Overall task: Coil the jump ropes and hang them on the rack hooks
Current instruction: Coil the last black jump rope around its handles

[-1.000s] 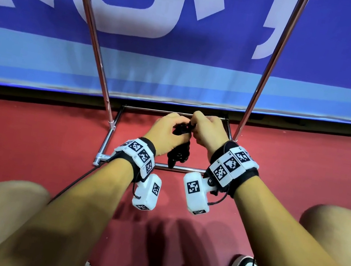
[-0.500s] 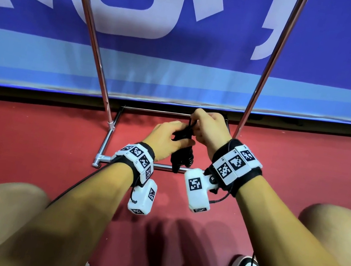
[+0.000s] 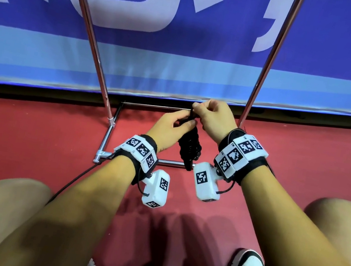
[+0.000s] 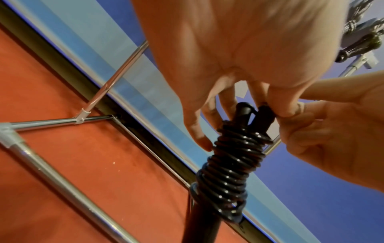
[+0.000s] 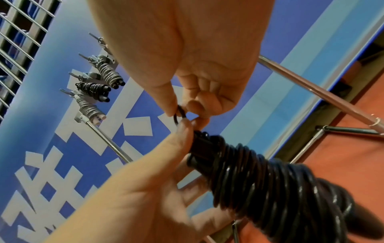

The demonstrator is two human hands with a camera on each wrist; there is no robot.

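Left hand [image 3: 168,129] gripped the wound rope [image 3: 189,146] near its top, right hand [image 3: 212,122] pinched the loop [image 5: 179,115] above it; best kept taut so coils hold.

Sports hall: red court floor [image 3: 25,153], banner [image 3: 186,41]
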